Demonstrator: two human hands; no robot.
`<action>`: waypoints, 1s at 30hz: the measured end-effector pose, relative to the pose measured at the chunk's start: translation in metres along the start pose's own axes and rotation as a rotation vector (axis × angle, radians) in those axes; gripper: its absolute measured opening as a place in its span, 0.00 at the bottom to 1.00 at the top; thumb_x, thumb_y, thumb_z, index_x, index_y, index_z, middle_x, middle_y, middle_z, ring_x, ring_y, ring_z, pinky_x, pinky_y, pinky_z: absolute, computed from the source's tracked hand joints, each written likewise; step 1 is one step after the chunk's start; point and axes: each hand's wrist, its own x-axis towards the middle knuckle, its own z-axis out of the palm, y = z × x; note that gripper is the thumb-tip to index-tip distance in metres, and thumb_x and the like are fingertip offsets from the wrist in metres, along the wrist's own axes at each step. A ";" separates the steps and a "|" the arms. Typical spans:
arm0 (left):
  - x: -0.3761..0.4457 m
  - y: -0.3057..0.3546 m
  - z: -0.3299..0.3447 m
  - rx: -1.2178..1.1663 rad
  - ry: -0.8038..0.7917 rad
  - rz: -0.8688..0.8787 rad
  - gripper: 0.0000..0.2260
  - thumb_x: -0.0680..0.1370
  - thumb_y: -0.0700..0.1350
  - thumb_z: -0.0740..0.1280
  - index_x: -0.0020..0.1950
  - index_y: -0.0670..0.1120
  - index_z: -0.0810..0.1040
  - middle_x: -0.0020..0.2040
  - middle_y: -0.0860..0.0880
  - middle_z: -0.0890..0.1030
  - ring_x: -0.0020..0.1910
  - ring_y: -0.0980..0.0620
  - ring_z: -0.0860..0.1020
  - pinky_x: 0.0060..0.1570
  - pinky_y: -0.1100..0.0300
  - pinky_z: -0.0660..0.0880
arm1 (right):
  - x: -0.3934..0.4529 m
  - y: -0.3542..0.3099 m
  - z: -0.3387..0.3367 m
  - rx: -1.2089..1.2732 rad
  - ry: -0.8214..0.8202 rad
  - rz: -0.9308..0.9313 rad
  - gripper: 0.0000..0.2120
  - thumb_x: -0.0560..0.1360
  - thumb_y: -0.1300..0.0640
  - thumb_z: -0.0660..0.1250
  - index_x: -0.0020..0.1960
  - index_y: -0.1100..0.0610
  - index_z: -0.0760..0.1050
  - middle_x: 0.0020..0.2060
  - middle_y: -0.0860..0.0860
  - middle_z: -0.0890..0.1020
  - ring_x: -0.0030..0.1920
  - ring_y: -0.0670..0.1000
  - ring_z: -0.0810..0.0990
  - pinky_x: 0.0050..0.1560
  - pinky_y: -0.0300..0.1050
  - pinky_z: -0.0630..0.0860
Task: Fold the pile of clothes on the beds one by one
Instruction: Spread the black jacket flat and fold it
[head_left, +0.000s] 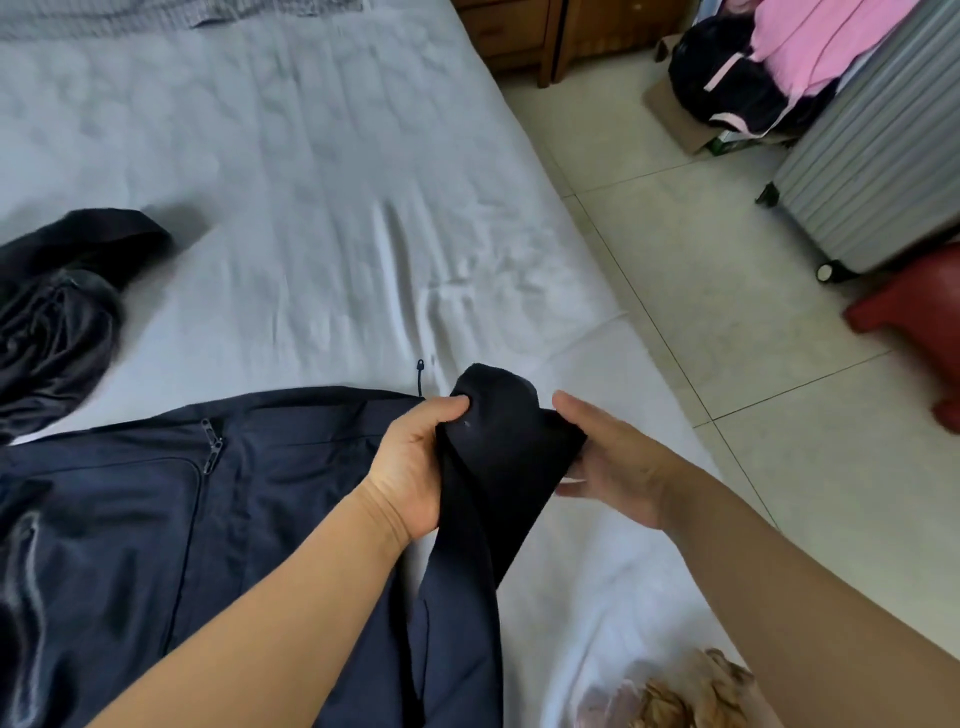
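We see bare sheet on the bed (291, 171) ahead, open to reach across. A dark bundle of clothes (57, 312) blocks the left, the navy jacket (156, 519) covers the near side, and a patterned cloth (675, 696) lies near the right edge.

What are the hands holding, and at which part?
Both hands, left hand and right hand, grip the dark sleeve of the jacket near its end.

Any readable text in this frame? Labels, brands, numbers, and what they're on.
None readable.
Green carton on the floor by the suitcase: has print, but too small and blurred to read.
Navy jacket, dark garment held in both hands: no visible label or logo.
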 end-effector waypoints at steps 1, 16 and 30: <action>-0.003 0.001 0.004 0.017 -0.016 -0.020 0.14 0.62 0.42 0.70 0.45 0.40 0.85 0.46 0.40 0.84 0.43 0.44 0.83 0.40 0.54 0.80 | -0.002 0.002 0.005 0.059 -0.058 0.026 0.40 0.64 0.30 0.67 0.66 0.55 0.73 0.57 0.52 0.82 0.55 0.52 0.81 0.61 0.54 0.74; -0.047 0.007 0.005 0.836 0.532 0.511 0.15 0.75 0.39 0.67 0.50 0.59 0.70 0.45 0.47 0.82 0.41 0.53 0.79 0.37 0.67 0.75 | -0.042 -0.018 0.052 0.105 0.584 -0.589 0.22 0.72 0.74 0.60 0.42 0.48 0.82 0.42 0.41 0.82 0.48 0.45 0.79 0.52 0.37 0.75; -0.127 -0.121 -0.052 2.076 0.135 -0.016 0.26 0.82 0.58 0.50 0.78 0.57 0.44 0.78 0.52 0.40 0.77 0.48 0.39 0.74 0.45 0.40 | -0.132 -0.028 -0.001 -0.592 1.105 -0.705 0.21 0.76 0.69 0.59 0.69 0.62 0.70 0.62 0.58 0.67 0.55 0.52 0.71 0.52 0.28 0.63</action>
